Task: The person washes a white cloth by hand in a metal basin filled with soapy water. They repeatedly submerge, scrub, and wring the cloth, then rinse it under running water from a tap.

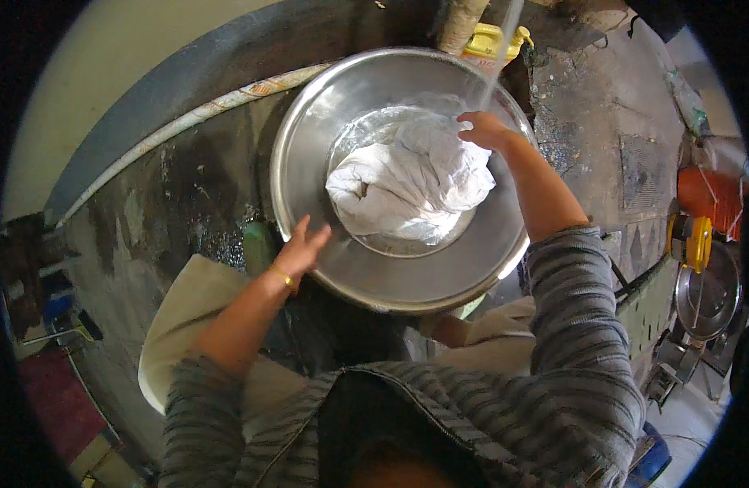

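A wide stainless-steel basin [405, 283] stands before me, with a bunched wet white cloth [398, 189] and some water in its bottom. My right hand [487, 130] reaches over the right side of the basin, at the upper right edge of the cloth. Its thumb and fingers are apart; whether they touch the cloth is hard to tell. At the basin's lower left rim is my left hand [302, 247], slightly blurred, fingers spread and holding nothing. A clear stream of water [496, 67] falls into the basin beside my right hand.
Behind the basin stands a yellow-capped plastic jug [487, 49] beside a pipe [462, 24]. A pale hose-like roll [210, 110] runs along the wall base. A green object [258, 244] lies left of the basin. Far right are a yellow-rimmed container [698, 243] and a metal bowl [709, 299].
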Action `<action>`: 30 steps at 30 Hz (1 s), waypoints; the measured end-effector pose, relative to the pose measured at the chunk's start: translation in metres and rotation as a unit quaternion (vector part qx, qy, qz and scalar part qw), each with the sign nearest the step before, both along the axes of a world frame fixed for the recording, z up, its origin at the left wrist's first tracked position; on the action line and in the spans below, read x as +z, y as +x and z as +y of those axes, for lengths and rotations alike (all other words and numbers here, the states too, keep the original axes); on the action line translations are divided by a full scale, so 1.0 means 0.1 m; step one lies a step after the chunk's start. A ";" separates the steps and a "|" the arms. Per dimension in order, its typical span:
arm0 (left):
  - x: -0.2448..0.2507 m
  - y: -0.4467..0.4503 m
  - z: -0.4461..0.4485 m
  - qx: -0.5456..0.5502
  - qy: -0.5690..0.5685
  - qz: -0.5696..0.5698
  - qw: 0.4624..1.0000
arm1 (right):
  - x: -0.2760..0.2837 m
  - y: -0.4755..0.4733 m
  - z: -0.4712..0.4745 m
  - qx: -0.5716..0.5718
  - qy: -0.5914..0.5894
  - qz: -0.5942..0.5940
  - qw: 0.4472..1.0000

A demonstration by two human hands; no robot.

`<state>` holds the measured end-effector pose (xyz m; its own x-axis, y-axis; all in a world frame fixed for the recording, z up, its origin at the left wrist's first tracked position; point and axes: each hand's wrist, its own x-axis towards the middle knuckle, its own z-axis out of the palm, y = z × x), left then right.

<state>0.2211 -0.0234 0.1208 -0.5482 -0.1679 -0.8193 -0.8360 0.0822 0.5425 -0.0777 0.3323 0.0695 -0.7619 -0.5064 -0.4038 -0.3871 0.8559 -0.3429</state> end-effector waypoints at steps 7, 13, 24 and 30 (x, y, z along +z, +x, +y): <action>-1.76 -1.02 0.12 0.314 0.066 0.014 0.947 | -0.86 -0.16 0.11 -0.146 -0.018 -0.109 0.983; -2.04 -1.35 0.31 0.246 0.379 0.046 0.891 | -1.12 0.46 -0.20 -0.350 -0.201 -0.383 0.831; -0.61 -1.83 0.27 0.076 0.390 0.241 0.885 | 0.25 0.89 -0.12 -0.166 -0.428 -0.277 0.844; -0.72 -1.92 0.06 0.101 0.098 0.190 0.972 | 0.71 1.43 0.09 0.100 -0.286 -0.470 0.829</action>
